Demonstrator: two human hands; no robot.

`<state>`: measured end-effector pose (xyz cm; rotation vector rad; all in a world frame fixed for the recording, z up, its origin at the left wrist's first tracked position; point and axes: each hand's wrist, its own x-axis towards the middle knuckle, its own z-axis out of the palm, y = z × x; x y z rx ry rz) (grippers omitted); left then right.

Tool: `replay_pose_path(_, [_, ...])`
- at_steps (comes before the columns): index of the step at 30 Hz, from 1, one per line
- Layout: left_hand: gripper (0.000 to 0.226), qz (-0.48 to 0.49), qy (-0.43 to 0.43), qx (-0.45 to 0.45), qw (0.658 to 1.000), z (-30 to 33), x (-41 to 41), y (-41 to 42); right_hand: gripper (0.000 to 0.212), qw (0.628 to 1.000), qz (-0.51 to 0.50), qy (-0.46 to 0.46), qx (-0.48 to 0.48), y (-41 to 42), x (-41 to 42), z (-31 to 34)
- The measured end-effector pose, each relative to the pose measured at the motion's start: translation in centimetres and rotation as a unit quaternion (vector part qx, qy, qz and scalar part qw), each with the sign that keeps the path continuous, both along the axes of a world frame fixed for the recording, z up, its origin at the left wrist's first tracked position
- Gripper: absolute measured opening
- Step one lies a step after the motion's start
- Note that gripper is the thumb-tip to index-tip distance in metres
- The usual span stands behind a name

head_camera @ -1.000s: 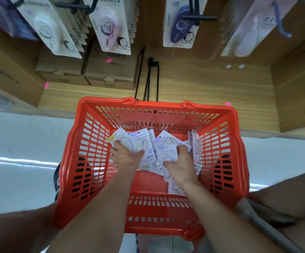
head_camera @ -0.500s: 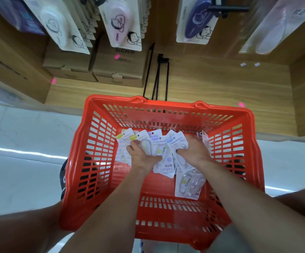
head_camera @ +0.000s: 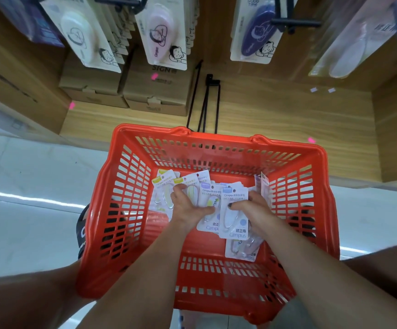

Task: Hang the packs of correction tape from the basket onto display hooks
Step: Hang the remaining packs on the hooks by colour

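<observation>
Both hands have gathered the scattered packs into fuller fans since a second ago, and the stack on the right now stands raised off the basket floor. A person crouched before a stationery display works inside a red basket (head_camera: 121,210) set on the floor against a wooden shelf (head_camera: 275,119). The left hand (head_camera: 185,205) curls its fingers over a spread of packs of correction tape (head_camera: 164,186) lying toward the basket's far-left corner, gripping them against the palm. The right hand (head_camera: 252,210) pinches a second bundle, thumb across the front card of the blue-labelled pack (head_camera: 234,222), near the middle of the far wall. A few loose packs (head_camera: 242,250) lie on the basket floor beneath that hand, and one stands on edge against the right wall. Overhead, display hooks (head_camera: 294,21) already carry other correction tape cards (head_camera: 161,39), and cardboard boxes (head_camera: 154,91) sit at the shelf's back-left corner. The step in hand appears to be collecting and squaring a batch before lifting it to a hook. It would go best if the cards are tapped level so their hanging holes line up, all faces turned the same way, and the grip kept low on the cards so the holes at the top stay free; a fanned bundle would likely snag on the hook or shed a pack.
</observation>
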<state>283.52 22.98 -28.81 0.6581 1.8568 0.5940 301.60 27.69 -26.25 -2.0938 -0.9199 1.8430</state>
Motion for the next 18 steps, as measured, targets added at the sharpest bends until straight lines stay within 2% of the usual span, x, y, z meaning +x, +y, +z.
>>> replay_pose_path(2, [0.089, -0.009, -0.012, -0.004, 1.0, 0.2, -0.3, -0.2, 0.045, 0.999, -0.044, 0.02, -0.005, -0.5, 0.3, 0.4])
replay_pose_path(6, [0.098, 0.03, -0.046, -0.003, 0.998, 0.9, -1.8, -0.7, 0.034, 0.993, -0.113, 0.039, -0.006, -0.6, 0.3, 2.5])
replay_pose_path(9, [0.091, 0.068, -0.078, 0.025, 0.994, 4.0, -2.9, -1.0, 0.055, 0.985, -0.137, 0.108, 0.005, -0.6, 0.1, 4.3])
replay_pose_path(11, [0.082, 0.078, -0.102, 0.053, 0.99, 6.3, -3.3, -1.6, 0.047, 0.978, -0.136, 0.158, 0.011, -0.7, 0.0, 5.8])
replay_pose_path(13, [0.083, 0.083, -0.12, 0.077, 0.986, 8.3, -3.6, -2.1, 0.041, 0.974, -0.112, 0.199, -0.004, -1.0, -0.3, 7.6])
replay_pose_path(16, [0.084, 0.085, -0.108, 0.106, 0.985, 11.8, -3.6, -2.3, 0.055, 0.967, -0.058, 0.246, 0.008, -1.3, -1.3, 9.9])
replay_pose_path(18, [0.083, 0.077, -0.087, 0.141, 0.983, 13.9, -3.5, -2.0, 0.051, 0.969, -0.059, 0.24, 0.024, -1.4, -1.8, 11.5])
